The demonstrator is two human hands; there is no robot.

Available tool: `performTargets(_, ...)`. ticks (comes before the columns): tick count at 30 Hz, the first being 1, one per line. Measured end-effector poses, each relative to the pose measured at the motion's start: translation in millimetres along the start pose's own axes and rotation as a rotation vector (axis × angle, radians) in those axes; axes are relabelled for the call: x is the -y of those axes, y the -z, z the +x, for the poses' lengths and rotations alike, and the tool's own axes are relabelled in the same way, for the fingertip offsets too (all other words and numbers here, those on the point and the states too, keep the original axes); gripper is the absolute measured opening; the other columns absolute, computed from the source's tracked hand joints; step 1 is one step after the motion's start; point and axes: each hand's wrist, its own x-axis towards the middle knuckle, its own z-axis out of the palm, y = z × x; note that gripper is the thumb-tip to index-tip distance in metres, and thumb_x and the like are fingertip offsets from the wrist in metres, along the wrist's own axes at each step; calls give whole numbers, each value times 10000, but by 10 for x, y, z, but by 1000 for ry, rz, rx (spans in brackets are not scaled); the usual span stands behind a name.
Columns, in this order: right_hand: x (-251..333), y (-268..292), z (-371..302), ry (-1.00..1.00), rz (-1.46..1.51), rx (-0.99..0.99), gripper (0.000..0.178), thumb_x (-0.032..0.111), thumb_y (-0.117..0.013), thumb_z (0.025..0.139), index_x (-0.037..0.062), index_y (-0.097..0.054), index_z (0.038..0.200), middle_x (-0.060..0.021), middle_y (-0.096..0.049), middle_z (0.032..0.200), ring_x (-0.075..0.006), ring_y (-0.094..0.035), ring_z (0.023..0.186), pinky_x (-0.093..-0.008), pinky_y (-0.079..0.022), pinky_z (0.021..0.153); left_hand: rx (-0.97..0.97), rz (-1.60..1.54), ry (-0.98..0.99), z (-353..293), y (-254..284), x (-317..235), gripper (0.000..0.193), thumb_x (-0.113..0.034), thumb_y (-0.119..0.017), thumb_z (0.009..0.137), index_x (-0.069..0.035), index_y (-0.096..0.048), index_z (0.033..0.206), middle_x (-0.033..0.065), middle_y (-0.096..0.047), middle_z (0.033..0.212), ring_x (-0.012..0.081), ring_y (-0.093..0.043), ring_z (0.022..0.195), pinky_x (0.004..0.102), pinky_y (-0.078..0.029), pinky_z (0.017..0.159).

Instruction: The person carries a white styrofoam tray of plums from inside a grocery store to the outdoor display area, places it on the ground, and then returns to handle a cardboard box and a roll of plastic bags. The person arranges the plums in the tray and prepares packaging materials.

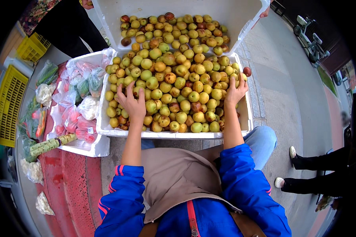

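Round yellow-green fruits with red-brown patches, which look like jujubes [168, 87], are heaped in a white foam box [170, 135] in front of me. My left hand [132, 100] rests on the left side of the heap, fingers spread and bent. On the right, my right hand [236, 93] touches fruit near the box's wall with its fingers apart. A darker red jujube [247, 71] lies at the right rim, just beyond those fingertips. A second foam box [182, 7] is tilted against the far side, with more fruit in its mouth. Another person's hand [265, 13] grips its right edge.
At left, a foam box [95, 150] holds bagged vegetables, with a green patterned roll [53, 144] across its corner. Bagged produce and a yellow crate [10, 106] stand farther left, by red metal steps [73, 185]. People in dark trousers stand at upper left and right.
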Motion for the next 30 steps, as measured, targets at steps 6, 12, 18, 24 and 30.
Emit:
performTargets(6, 19, 54, 41, -59, -214, 1, 267, 298, -608, 752, 79, -609, 906, -112, -499, 1079, -286, -398, 1044, -389, -315, 913, -96, 258, 146, -117, 646, 388, 336, -231, -570, 776, -83, -546, 1076, 202, -348, 1224, 355, -308, 1140, 452, -249, 952)
performTargets(12, -72, -6, 73, 90, -86, 78, 286, 279, -591, 767, 79, -619, 970, -118, -507, 1070, -281, -380, 1093, -380, -304, 936, 207, 333, 427, -43, 558, 349, 524, -488, -352, 863, -225, -326, 1315, 234, -190, 1365, 463, -64, 1265, 525, -91, 1018)
performTargets(18, -66, 44, 113, -15, 69, 116, 307, 283, -559, 794, 81, -613, 1019, -118, -530, 1057, -270, -419, 1080, -361, -318, 933, -74, 115, 275, 93, 568, 503, 486, -379, -437, 866, -127, -384, 1278, 224, -235, 1341, 401, -163, 1259, 460, -151, 1022)
performTargets(24, 73, 114, 254, 38, 93, 374, 343, 320, -557, 801, 65, -621, 1021, -125, -559, 1057, -243, -506, 995, -325, -370, 891, 102, -52, 128, 531, 436, 729, 457, -395, -432, 864, -112, -458, 1222, 192, -404, 1263, 345, -309, 1216, 459, -109, 1031)
performTargets(30, 153, 191, -26, 53, 121, 305, 301, 281, -574, 798, 17, -609, 938, -124, -552, 1016, -241, -523, 948, -314, -390, 837, 205, -22, 182, 335, 393, 823, 379, -381, -472, 838, -96, -571, 1068, 108, -535, 1133, 253, -453, 1101, 443, -153, 1020)
